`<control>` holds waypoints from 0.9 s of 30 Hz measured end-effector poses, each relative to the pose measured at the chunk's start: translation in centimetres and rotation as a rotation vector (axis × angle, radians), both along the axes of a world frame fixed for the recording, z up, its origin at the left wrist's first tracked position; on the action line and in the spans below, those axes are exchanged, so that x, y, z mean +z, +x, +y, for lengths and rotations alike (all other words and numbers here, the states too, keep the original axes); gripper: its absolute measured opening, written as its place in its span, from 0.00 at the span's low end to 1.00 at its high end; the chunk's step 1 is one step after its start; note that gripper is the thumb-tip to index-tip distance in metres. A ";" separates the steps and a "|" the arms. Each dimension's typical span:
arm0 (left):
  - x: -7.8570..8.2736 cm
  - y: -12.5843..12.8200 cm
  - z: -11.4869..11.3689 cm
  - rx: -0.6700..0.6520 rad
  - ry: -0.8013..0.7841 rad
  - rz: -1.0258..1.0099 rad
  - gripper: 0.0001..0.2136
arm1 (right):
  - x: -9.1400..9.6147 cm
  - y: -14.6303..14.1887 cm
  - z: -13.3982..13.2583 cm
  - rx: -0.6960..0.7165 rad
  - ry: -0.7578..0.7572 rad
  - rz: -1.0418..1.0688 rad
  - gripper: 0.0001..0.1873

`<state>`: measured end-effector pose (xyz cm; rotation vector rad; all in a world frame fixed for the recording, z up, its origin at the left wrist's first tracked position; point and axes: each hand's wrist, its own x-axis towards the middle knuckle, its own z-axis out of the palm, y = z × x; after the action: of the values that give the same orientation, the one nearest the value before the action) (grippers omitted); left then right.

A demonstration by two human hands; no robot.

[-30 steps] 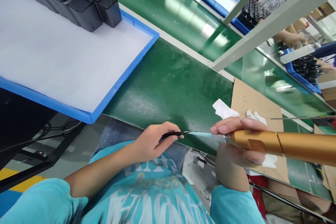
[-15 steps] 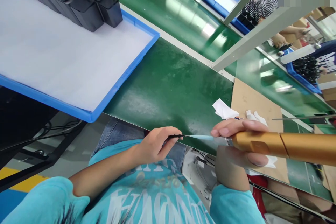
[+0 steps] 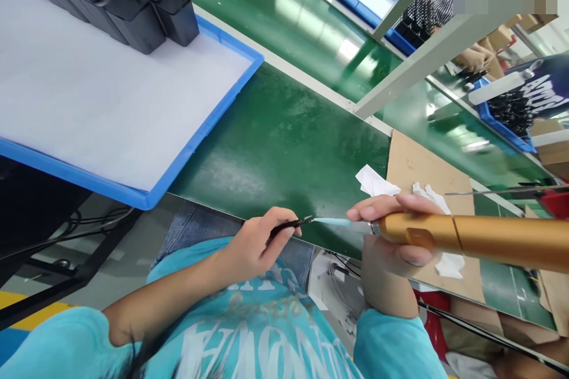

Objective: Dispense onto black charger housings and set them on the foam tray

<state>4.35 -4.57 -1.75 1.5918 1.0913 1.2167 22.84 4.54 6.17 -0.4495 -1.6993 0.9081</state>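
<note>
My left hand point(image 3: 260, 243) is closed in a pinch near the table's front edge, above my lap. Between its thumb and fingers sticks out a thin black part point(image 3: 287, 227) with a narrow forked end; the rest of it is hidden in the hand. My right hand point(image 3: 400, 204) wraps round a thick gold electric screwdriver point(image 3: 484, 238) that runs out past the right edge of the view. Its pale blue bit point(image 3: 331, 221) points left, with the tip at the black part's end; whether they touch I cannot tell.
At left, a blue tray point(image 3: 171, 180) lined with white paper holds several black power adapters point(image 3: 178, 18), pins up. Crumpled white paper point(image 3: 376, 182) and a cardboard sheet point(image 3: 427, 160) lie at right. A metal post point(image 3: 409, 65) rises behind. Across the bench are a co-worker's hands point(image 3: 473, 58).
The view has shifted slightly, so most things sit further left. The black part now tilts up more to the right, and its forked end shows more clearly. Both hands keep their hold.
</note>
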 end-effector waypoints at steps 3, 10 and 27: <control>0.1 0.4 -0.3 -0.087 -0.218 -0.222 0.05 | 0.0 -0.2 0.0 -0.031 -0.018 -0.004 0.21; -0.4 0.2 0.4 -0.008 0.038 -0.066 0.07 | 0.1 -0.3 0.0 -0.030 -0.041 0.023 0.21; 0.2 -3.7 1.1 0.094 0.128 0.377 0.09 | -0.8 -0.7 1.8 -0.126 -0.109 0.058 0.18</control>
<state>0.62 -3.45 -1.59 1.9403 1.3593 1.0893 22.16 6.37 5.38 -0.5906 -1.5558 0.9158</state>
